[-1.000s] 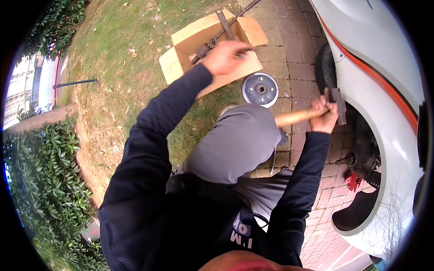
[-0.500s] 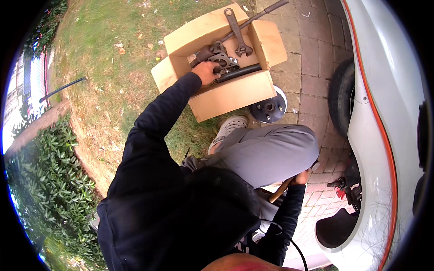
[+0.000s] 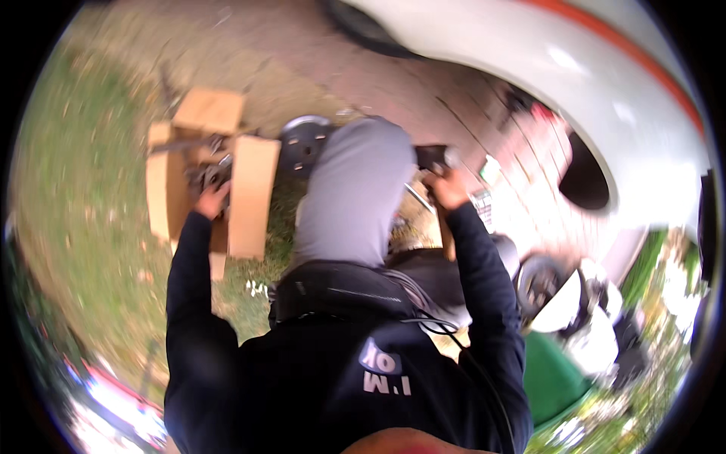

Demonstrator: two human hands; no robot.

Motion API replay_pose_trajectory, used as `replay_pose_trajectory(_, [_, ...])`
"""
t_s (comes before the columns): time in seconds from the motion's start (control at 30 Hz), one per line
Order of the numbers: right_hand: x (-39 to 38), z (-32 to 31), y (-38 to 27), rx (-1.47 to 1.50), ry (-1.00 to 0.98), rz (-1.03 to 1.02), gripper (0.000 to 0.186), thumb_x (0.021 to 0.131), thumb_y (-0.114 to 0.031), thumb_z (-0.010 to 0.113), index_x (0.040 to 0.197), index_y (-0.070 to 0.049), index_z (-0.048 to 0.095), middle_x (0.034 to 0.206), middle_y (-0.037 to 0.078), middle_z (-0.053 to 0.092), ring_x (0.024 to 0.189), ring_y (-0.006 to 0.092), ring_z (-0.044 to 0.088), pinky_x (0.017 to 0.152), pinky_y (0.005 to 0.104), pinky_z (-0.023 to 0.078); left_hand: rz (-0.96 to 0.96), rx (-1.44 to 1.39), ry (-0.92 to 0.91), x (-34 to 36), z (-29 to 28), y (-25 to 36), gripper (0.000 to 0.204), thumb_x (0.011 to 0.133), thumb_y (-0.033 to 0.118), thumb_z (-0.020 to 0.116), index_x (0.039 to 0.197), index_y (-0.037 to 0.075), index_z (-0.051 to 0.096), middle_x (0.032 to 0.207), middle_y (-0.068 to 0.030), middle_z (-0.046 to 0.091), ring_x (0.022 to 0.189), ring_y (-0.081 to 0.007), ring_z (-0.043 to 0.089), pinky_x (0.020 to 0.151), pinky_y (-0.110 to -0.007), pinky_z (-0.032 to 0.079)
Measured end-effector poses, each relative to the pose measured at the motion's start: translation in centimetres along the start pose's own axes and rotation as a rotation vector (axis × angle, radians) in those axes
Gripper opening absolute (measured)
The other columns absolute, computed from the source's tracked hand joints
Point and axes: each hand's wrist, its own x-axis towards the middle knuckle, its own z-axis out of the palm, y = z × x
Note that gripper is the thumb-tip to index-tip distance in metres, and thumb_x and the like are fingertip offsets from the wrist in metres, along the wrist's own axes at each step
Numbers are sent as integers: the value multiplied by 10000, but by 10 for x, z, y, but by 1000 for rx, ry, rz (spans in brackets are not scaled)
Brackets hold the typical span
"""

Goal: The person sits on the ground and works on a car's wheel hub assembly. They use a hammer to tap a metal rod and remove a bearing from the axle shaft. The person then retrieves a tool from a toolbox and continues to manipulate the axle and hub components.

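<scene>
My left hand (image 3: pixel 212 200) reaches into an open cardboard box (image 3: pixel 253 197) on the grass. Its fingertips are at a dark metal part (image 3: pixel 206 177) inside; motion blur hides whether they grip it. An adjustable wrench (image 3: pixel 181 144) lies across the far part of the box. On the other side of my bent knee, my right hand (image 3: pixel 451 189) is wrapped round a hammer (image 3: pixel 446 234). Its wooden handle points toward me, and the dark metal head sticks out beyond my fingers.
A round hub with studs (image 3: pixel 302 144) lies beside the box. At the right stands a white car (image 3: pixel 484 38) with an orange stripe and an open wheel arch. Loose wheel parts (image 3: pixel 541 284) and a green container (image 3: pixel 552 378) are at the lower right. Brick paving borders the grass.
My view has swung to the right, so the box now appears farther left. The hammer in my right hand shows more fully beside my knee. My left hand is still in the box.
</scene>
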Motion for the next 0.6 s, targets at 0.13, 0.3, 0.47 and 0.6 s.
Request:
replay_pose_trajectory(0.13, [-50, -31, 1, 213, 76, -9, 141, 792, -109, 647, 756, 27, 636, 581, 42, 566, 480, 129, 540, 423, 320, 430, -10, -55, 47, -78, -68, 87, 479, 956, 364, 641, 1225, -29, 591, 917, -58, 626, 815, -117, 610, 723, -266, 506])
replay_pose_trajectory(0.3, [-118, -72, 14, 362, 263, -18, 162, 805, -113, 647, 876, 33, 657, 641, 30, 587, 485, 112, 515, 426, 300, 425, 350, -267, -509, -104, -3, 395, 534, 877, 47, 686, 1325, 4, 399, 1173, -164, 618, 994, -268, 677, 888, -401, 556])
replay_pose_trajectory(0.47, [-164, -97, 56, 517, 522, -220, 327, 788, -13, 614, 1112, 24, 635, 801, 14, 640, 626, 90, 544, 551, 273, 440, 95, -242, -1064, -60, 215, 490, 332, 923, 159, 675, 1163, 21, 490, 1086, -136, 626, 1013, -274, 671, 874, -407, 553])
replay_pose_trajectory(0.6, [-202, -103, 88, 739, 569, 28, 328, 780, 19, 602, 1106, 1, 628, 727, -14, 570, 540, 72, 482, 457, 259, 381, -126, -89, -1051, -7, 379, 472, 328, 924, 199, 692, 1127, -6, 537, 1031, -136, 660, 920, -283, 696, 821, -454, 590])
